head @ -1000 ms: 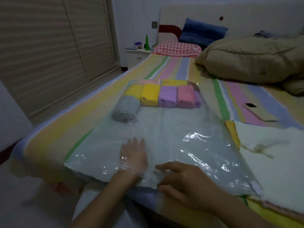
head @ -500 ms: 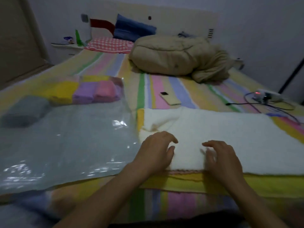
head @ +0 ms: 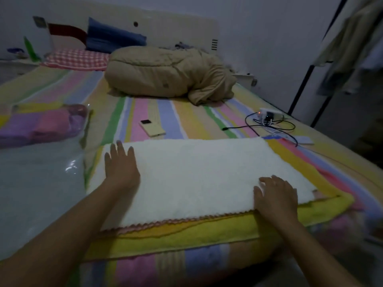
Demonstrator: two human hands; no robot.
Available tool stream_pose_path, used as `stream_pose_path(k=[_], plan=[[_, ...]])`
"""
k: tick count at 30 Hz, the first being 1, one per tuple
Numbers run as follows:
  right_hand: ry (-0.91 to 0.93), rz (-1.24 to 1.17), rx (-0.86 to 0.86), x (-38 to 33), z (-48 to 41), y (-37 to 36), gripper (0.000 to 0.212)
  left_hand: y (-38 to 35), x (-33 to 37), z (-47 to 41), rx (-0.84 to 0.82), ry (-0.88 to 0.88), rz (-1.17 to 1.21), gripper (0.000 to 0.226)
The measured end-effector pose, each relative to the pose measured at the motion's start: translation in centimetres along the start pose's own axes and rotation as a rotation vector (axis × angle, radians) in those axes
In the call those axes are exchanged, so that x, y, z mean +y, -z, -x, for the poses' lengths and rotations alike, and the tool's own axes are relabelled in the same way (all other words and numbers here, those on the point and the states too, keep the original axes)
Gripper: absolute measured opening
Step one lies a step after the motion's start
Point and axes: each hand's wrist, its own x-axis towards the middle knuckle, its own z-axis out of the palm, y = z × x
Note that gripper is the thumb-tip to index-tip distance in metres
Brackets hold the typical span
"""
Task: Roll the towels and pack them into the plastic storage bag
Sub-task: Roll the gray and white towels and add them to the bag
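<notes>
A white towel [head: 196, 172] lies spread flat on top of a yellow towel [head: 186, 235] at the near edge of the bed. My left hand [head: 120, 166] rests flat on the white towel's left end, fingers straight. My right hand [head: 275, 195] lies on the towel's near right part with fingers slightly bent, holding nothing. To the left lies the clear plastic storage bag [head: 37, 183]; rolled purple and pink towels [head: 41, 125] sit inside at its far end.
A phone [head: 152, 128] lies on the striped bedsheet [head: 182, 119] just beyond the white towel. A power strip with cables [head: 269, 119] sits at the right. A bundled beige duvet [head: 165, 77] and pillows [head: 78, 59] fill the far end. A clothes rack [head: 310, 79] stands at right.
The view swung right from the bag to the towels. My left hand slid out to the white towel's left end and flattened; my right hand moved toward its right end.
</notes>
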Motion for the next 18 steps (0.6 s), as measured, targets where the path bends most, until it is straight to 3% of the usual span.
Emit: stream_pose_path(k=[3,7,13,18], plan=[[-0.165,0.007,-0.086,2.6,-1.0,0.0,0.053,0.1,5.5,1.8,0.090,-0.112,0.115,0.057],[-0.241,-0.051,-0.057,5.7,-1.7,0.8,0.053,-0.2,13.0,4.8,0.193,-0.288,0.266,0.051],[-0.138,-0.174,0.175,7.8,-2.1,1.2,0.031,-0.5,20.5,7.8,0.218,-0.476,0.433,0.041],[0.057,-0.377,0.364,7.1,-2.5,1.9,0.037,0.4,22.2,9.3,0.182,-0.444,0.598,0.034]])
